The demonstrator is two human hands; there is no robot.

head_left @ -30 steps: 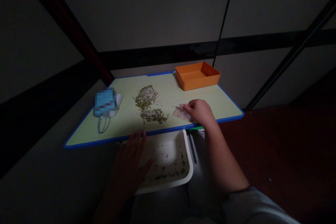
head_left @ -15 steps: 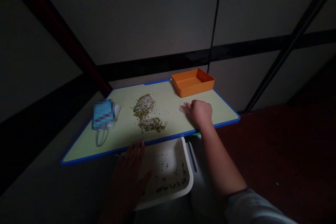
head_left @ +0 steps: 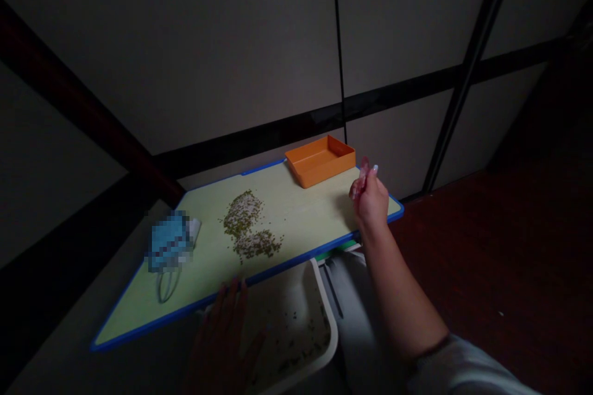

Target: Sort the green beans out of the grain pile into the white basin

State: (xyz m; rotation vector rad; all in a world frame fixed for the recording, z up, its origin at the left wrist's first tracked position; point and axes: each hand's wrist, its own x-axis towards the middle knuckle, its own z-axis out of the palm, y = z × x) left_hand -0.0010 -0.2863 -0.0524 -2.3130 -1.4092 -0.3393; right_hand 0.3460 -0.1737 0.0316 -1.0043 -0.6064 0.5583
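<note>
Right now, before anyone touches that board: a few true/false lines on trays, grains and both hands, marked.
1. The orange tray stands near the board's far edge. True.
2. The heaped grains lie inside the orange tray. False: they lie on the board.
3. Dark specks lie in the white bin. True.
4. The right hand is over the heaped grains. False: it is well to their right.
5. The left hand is by the board's near edge. True.

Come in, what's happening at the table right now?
Right hand raised, fingers curled, contents unclear. Left hand by white bin. Seed piles on tabletop; orange tray behind.
</note>
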